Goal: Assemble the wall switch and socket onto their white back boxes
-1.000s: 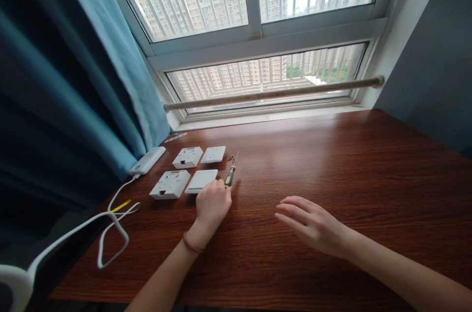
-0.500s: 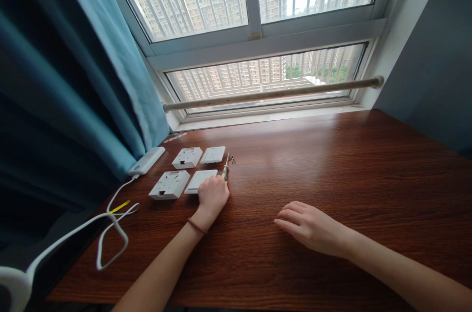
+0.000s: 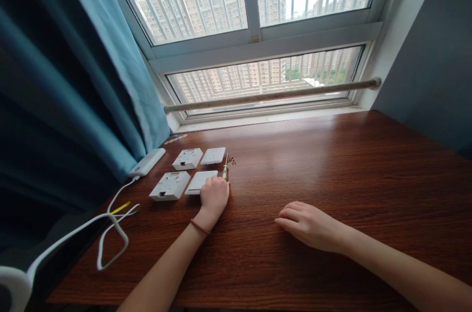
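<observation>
My left hand is closed around the handle end of a screwdriver, whose shaft points away from me; the fingertips are hidden. Against that hand's left side lies a white switch plate, partly covered by it. A white socket panel sits behind, with a few small screws beside the screwdriver's tip. Two white mounting boxes, a nearer one and a farther one, stand left of the plates. My right hand rests palm down on the wooden table, fingers loosely stretched, holding nothing.
A white power strip lies at the table's left edge, its white cable looping forward with a yellow tie. Blue curtains hang at the left. A rail crosses the window behind the table.
My left hand has shifted slightly to the right, and the screwdriver has turned a little with it, standing straighter in view. My right hand stays almost still.
</observation>
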`<act>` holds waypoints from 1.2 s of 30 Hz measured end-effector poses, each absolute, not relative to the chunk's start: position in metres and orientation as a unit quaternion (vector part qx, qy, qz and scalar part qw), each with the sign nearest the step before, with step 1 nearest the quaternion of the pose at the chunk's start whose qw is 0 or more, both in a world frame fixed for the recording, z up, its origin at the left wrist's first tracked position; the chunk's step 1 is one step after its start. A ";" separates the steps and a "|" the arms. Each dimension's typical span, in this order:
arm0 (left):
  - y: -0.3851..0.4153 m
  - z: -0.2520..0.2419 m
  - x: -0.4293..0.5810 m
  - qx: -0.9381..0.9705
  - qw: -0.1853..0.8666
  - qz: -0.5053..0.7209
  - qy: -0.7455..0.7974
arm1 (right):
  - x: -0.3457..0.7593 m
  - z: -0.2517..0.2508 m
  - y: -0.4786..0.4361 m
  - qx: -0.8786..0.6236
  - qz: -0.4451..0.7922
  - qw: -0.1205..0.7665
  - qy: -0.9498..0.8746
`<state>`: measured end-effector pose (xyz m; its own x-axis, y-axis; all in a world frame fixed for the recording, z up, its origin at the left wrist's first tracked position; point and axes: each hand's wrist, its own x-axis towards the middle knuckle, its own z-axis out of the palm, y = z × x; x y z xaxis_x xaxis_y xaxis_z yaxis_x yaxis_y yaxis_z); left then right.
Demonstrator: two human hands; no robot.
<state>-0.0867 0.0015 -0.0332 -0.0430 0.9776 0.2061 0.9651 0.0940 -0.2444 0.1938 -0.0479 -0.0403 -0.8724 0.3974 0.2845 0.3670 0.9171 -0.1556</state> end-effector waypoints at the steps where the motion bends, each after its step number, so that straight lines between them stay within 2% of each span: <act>1: 0.000 -0.033 -0.085 -0.673 0.164 0.018 -0.721 | 0.194 -0.042 -0.047 -0.199 0.050 0.160 -0.966; 9: -0.009 -0.033 -0.083 -0.672 0.220 0.002 -0.708 | 0.196 -0.044 -0.043 -0.218 0.079 0.197 -0.953; 18: -0.006 -0.038 -0.088 -0.678 0.168 -0.004 -0.716 | 0.196 -0.047 -0.044 -0.207 0.070 0.207 -0.954; 36: -0.012 -0.037 -0.081 -0.659 0.166 -0.006 -0.733 | 0.194 -0.046 -0.047 -0.198 0.055 0.185 -0.961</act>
